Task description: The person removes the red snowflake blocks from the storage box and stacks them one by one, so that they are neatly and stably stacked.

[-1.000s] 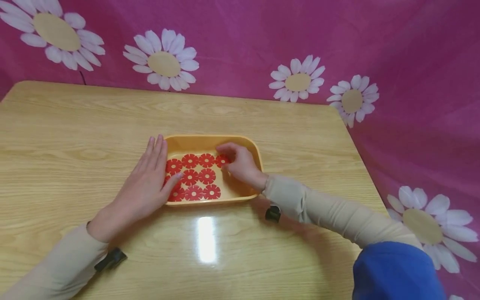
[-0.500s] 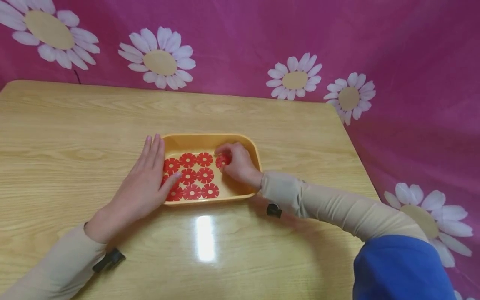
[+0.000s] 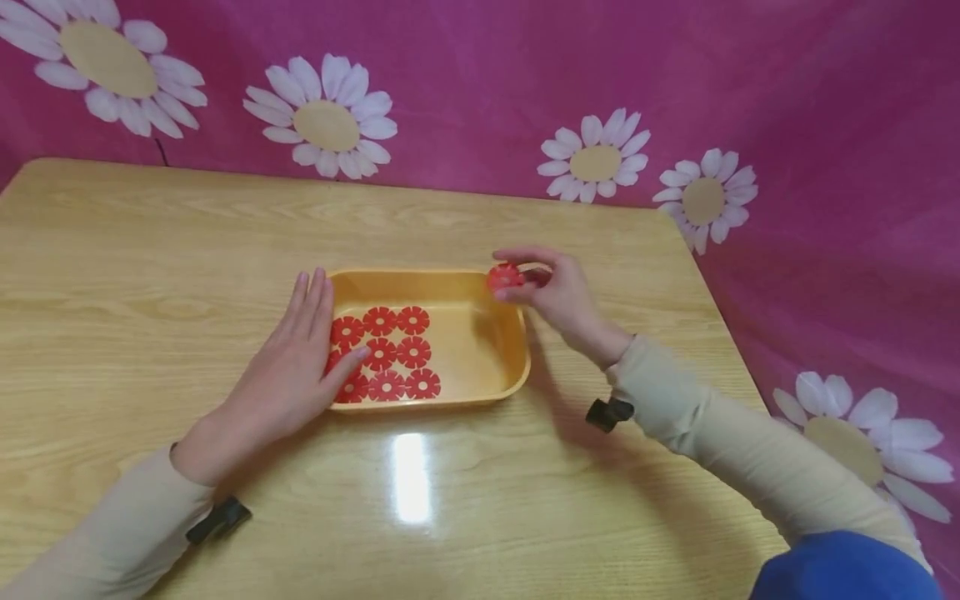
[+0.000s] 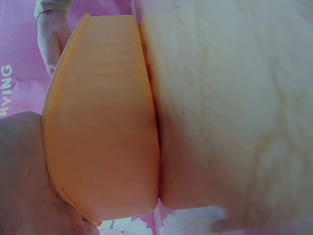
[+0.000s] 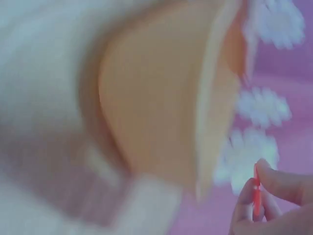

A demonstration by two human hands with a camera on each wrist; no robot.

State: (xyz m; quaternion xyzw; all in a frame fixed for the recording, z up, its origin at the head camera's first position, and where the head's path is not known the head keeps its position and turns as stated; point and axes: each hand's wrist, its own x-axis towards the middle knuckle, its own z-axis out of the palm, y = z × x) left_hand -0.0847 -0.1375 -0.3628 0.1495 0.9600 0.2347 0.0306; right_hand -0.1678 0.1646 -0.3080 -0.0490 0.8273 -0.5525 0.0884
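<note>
An orange tray [image 3: 480, 398] holds several red flower-shaped discs [image 3: 381, 354] in rows at its left side. My left hand [image 3: 281, 375] rests on the tray's left rim with straight fingers, its thumb reaching over some discs and partly hiding them. In the left wrist view that hand [image 4: 24, 171] lies along the rim of the tray [image 4: 102, 122]. Above the tray's back right corner, my right hand [image 3: 566, 300] pinches one red disc [image 3: 505, 277]. The right wrist view shows the disc [image 5: 257, 191] edge-on between thumb and fingers of the right hand [image 5: 279, 196].
The tray stands on a light wooden table [image 3: 225, 217]. Behind and to the right of the table hangs a pink cloth [image 3: 465, 92] with large white daisies. A dark clip-like piece [image 3: 219, 521] is at the left cuff, another [image 3: 609, 413] at the right.
My right hand has lifted a red disc from the tray's back row and carried it right and up over the back right corner. The left hand has stayed on the rim.
</note>
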